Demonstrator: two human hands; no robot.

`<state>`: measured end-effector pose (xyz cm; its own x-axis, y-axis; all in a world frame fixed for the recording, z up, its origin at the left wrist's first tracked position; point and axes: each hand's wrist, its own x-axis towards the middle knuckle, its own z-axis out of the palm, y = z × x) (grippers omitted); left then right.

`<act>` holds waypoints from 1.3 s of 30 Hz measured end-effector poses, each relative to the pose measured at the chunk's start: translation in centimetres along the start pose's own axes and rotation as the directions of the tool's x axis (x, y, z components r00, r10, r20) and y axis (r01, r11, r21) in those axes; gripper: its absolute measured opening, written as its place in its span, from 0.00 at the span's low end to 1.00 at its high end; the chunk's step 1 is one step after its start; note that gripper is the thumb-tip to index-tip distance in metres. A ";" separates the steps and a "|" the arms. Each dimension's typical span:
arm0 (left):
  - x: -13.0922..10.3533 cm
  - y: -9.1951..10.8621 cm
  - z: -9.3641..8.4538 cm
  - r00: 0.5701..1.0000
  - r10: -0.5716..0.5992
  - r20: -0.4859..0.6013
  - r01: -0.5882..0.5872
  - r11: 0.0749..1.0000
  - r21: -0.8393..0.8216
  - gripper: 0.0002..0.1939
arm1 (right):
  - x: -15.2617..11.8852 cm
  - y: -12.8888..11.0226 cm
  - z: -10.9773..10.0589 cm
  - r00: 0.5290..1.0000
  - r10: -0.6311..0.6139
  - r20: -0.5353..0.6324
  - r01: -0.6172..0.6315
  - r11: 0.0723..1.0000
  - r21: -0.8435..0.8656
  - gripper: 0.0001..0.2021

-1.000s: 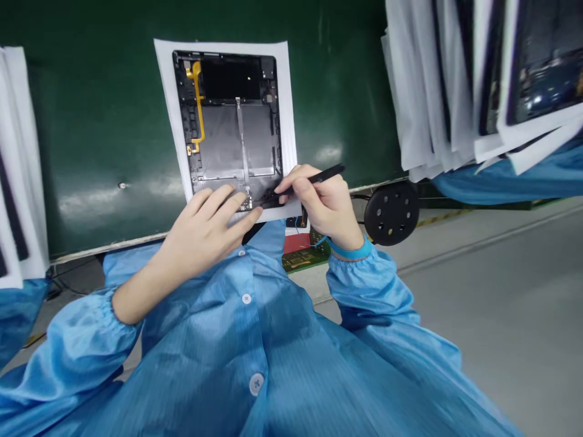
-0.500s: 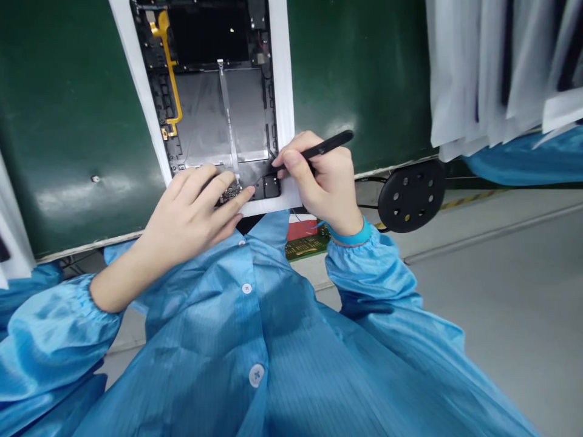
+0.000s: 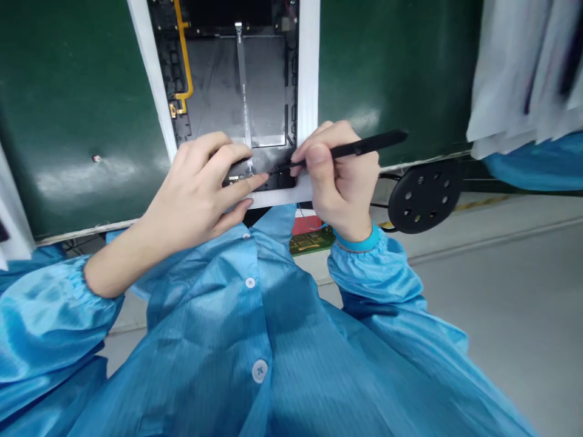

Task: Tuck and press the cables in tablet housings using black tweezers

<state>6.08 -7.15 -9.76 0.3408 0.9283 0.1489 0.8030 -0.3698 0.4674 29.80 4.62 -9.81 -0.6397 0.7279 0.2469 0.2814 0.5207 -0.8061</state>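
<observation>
An opened tablet (image 3: 218,91) lies in front of me on white sheeting, its inside facing up. A pale ribbon cable (image 3: 244,97) runs down its middle, and an orange flex cable (image 3: 183,60) follows its left side. My left hand (image 3: 203,185) rests over the tablet's bottom edge with fingers spread, the index fingertip touching near a small circuit board (image 3: 234,179) it partly covers. My right hand (image 3: 339,176) is closed in a pen-like grip on slim black tweezers (image 3: 364,144). Their thin tip points left into the tablet's lower right corner, close to my left fingertip.
The tablet lies on a green bench mat (image 3: 392,73). A round black disc with holes (image 3: 424,197) sits below the bench edge at right. White sheets (image 3: 510,79) hang at the far right. A green circuit board (image 3: 312,241) shows below the bench edge.
The view has shifted, so the tablet appears higher and further right. My right hand has turned the tweezers flatter, with their tip still at the lower right corner. My left hand stays at the bottom edge.
</observation>
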 end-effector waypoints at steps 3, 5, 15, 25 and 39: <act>-0.1 -0.4 -0.1 0.999 -0.016 0.034 0.018 0.997 -0.071 0.21 | 0.0 -0.1 0.8 0.999 0.007 0.043 -0.008 1.000 0.022 0.21; -0.3 -0.6 -0.2 0.999 -0.007 0.035 0.009 0.997 -0.074 0.21 | 0.1 -0.1 1.0 0.995 0.050 0.089 -0.051 0.999 0.018 0.22; -0.1 -1.7 -2.2 0.986 0.058 0.158 -0.050 0.997 -0.052 0.20 | 0.1 0.4 1.1 0.994 0.020 0.110 -0.019 1.000 -0.015 0.20; 0.0 -1.0 -1.4 0.996 0.090 0.029 -0.092 0.993 0.070 0.18 | -0.1 0.9 1.4 0.994 -0.048 0.103 0.051 0.999 -0.019 0.20; -0.3 -1.7 -1.0 0.997 0.065 0.039 -0.065 0.998 -0.004 0.19 | 0.4 -0.1 1.2 0.993 -0.076 0.091 0.085 0.992 -0.095 0.17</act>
<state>4.15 -6.73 -9.72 0.4107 0.9001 0.1451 0.7773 -0.4289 0.4603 28.62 4.31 -10.27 -0.7215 0.6427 0.2576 0.2931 0.6206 -0.7273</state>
